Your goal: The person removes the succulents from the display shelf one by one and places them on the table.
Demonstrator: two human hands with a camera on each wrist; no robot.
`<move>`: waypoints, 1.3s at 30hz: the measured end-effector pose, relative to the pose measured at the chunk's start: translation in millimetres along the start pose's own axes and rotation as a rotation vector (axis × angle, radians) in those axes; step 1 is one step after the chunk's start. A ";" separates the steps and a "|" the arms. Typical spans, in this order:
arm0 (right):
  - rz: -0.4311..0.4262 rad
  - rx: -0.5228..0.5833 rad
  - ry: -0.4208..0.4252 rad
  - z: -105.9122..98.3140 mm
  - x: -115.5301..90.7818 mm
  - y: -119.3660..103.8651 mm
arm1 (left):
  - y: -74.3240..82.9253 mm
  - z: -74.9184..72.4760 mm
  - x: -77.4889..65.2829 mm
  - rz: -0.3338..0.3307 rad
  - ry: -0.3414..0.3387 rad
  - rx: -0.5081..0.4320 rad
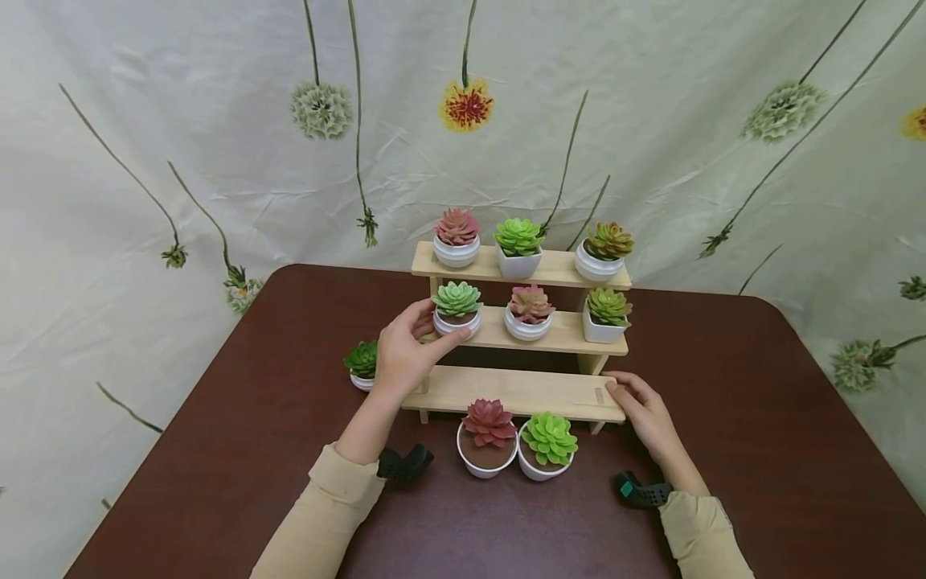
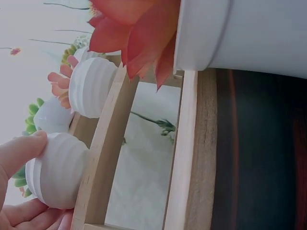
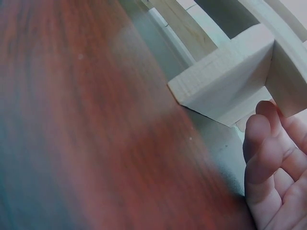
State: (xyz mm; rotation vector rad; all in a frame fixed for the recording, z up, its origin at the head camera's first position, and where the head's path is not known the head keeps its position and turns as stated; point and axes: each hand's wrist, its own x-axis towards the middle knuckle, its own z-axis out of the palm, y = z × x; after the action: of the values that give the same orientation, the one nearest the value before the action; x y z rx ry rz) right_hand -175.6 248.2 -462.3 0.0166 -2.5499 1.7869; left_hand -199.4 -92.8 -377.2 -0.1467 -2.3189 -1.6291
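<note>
A three-step wooden plant stand (image 1: 514, 390) stands on the table. At the left end of its middle step, my left hand (image 1: 405, 350) holds a white ribbed pot with a pale green succulent (image 1: 457, 299), thumb in front and fingers around the far side. The left wrist view shows the same pot (image 2: 60, 170) low over the step's edge. My right hand (image 1: 647, 414) grips the right end of the lowest step; in the right wrist view its curled fingers (image 3: 264, 158) reach against the board end. A pink succulent (image 1: 530, 305) and a green one (image 1: 608, 310) share the middle step.
Three potted succulents line the top step, among them a bright green one (image 1: 518, 239). In front of the stand sit a dark red succulent (image 1: 489, 424) and a lime green one (image 1: 548, 440). A dark green one (image 1: 362, 360) is left of the stand. Floral cloth (image 1: 217, 96) hangs behind.
</note>
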 end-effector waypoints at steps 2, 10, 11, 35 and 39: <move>-0.002 0.004 0.003 0.3 -0.1 0.3 | -1.3 0.2 -0.2 0.005 0.007 -0.023; -0.005 0.000 0.004 1.1 0.3 1.7 | 0.7 -1.8 -3.6 0.006 0.029 -0.049; -0.003 -0.001 0.003 1.2 0.2 1.8 | 5.9 -3.3 -5.7 0.004 0.029 -0.049; -0.020 -0.007 0.005 1.1 0.8 4.2 | 4.1 -28.9 -38.8 0.114 0.026 -0.034; -0.024 -0.001 0.006 0.1 1.3 3.8 | -0.6 -32.0 -48.0 0.132 0.015 0.015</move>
State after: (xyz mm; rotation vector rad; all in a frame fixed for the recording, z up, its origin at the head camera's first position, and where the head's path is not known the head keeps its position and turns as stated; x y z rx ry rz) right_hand -177.0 249.4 -465.8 0.0414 -2.5360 1.7749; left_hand -148.1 -118.6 -382.4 -0.2771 -2.2590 -1.5434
